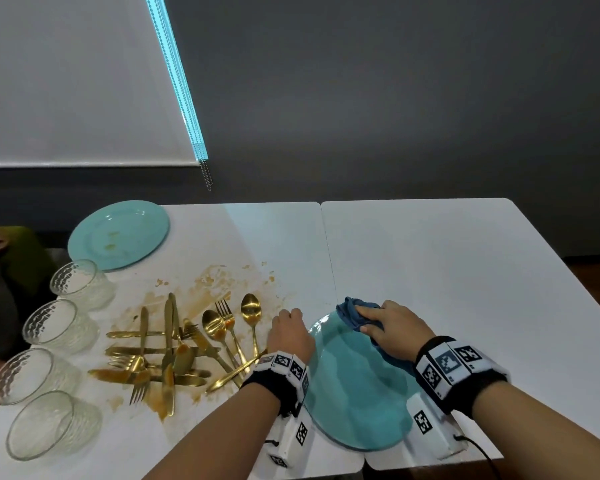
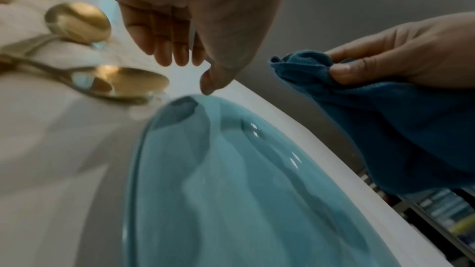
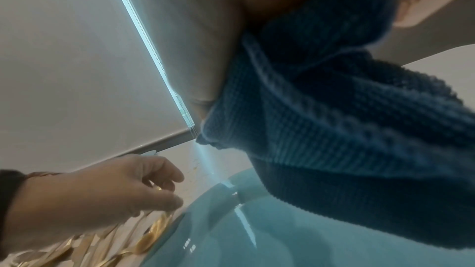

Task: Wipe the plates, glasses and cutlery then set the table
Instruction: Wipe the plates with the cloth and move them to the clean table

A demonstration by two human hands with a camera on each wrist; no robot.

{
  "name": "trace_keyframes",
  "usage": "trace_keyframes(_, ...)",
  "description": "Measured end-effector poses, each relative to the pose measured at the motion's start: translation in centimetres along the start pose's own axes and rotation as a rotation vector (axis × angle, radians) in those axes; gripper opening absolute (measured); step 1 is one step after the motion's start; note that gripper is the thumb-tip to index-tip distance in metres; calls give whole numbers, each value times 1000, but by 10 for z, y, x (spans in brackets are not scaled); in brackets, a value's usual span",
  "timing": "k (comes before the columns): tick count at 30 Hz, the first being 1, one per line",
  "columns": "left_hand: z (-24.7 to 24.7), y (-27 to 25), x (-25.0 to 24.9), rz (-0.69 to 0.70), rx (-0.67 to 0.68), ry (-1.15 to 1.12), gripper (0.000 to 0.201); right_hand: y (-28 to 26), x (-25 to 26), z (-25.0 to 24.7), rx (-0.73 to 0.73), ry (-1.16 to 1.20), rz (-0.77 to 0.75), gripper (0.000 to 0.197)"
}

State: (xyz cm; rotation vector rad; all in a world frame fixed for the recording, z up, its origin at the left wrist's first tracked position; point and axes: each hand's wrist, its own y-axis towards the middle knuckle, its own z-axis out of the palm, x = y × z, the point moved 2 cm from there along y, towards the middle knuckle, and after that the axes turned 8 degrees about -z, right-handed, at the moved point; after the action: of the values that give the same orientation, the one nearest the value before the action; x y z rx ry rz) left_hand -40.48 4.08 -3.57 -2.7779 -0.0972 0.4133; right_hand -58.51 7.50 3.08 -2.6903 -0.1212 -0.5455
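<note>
Head view looks down from above; wrist views low, close, share teal plate (image 2: 231, 190)

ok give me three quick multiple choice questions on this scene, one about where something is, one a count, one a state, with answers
1. Where does the stained plate lie?
A. far left of the table, beyond the glasses
B. under the blue cloth
C. on the right table half

2. How many glasses stand along the left edge?
A. two
B. four
C. six

3. What is the right hand doing?
A. hanging idle
B. gripping a blue cloth on the near plate
C. lifting a fork

Answers:
1. A, it sits at the far left corner, past the row of glasses.
2. B, four clear glasses show in a row.
3. B, its fingers pinch the cloth over the plate.
</note>
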Motion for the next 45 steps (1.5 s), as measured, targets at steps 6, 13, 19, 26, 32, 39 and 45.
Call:
trace_keyframes(6, -67, 63, 48, -194, -2, -204, 43, 46, 44, -11, 12, 0, -68, 43)
trace_keyframes(13, -140, 124, 158, -276, 51, 2, 51, 100, 97, -17, 14, -3, -108, 41)
trace_keyframes(19, -160, 164, 217, -227, 66, 260, 44, 134, 125, -17, 21, -5, -114, 40)
trace_keyframes(26, -164, 193, 248, -316, 118, 160, 31, 159, 134, -9, 61, 11, -57, 41)
trace_keyframes(32, -162, 206, 264, -379, 170, 57, 37, 164, 139, -4, 57, 20, -52, 40)
trace_keyframes(39, -148, 210, 278, -488, 158, -109, 50, 156, 134, 5, 62, 24, -16, 41)
trace_keyframes(45, -140, 223, 256, -531, 122, -290, 46, 143, 128, 7, 46, 28, -8, 40)
